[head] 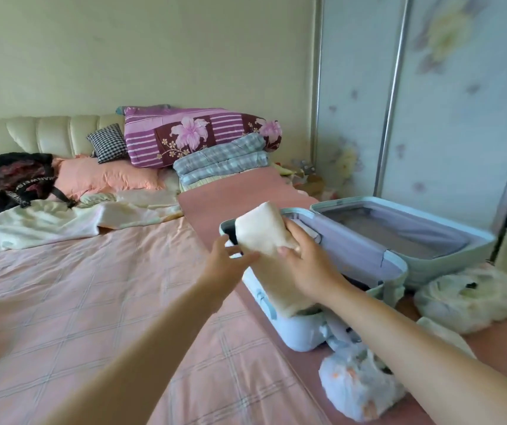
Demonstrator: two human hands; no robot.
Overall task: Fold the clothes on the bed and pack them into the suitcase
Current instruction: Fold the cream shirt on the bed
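Observation:
A folded cream garment (269,240) hangs over the near half of the open pale-blue suitcase (396,280), which lies on the right side of the bed. My right hand (307,259) grips the garment from the right, fingers curled over its edge. My left hand (230,256) touches its left side with fingers spread and fairly straight. The suitcase lid (448,240) lies open behind, lined in grey. Dark items show inside the near half. More clothes lie on the bed: a cream garment (46,225) spread out at the left and a black one (12,179) by the headboard.
Pillows and folded quilts (203,139) are stacked at the head of the bed. Bundled plastic-wrapped items (467,299) and a blue bundle (359,381) sit beside the suitcase. A sliding wardrobe door (460,102) stands to the right. The pink checked sheet (92,302) spreads in front of me.

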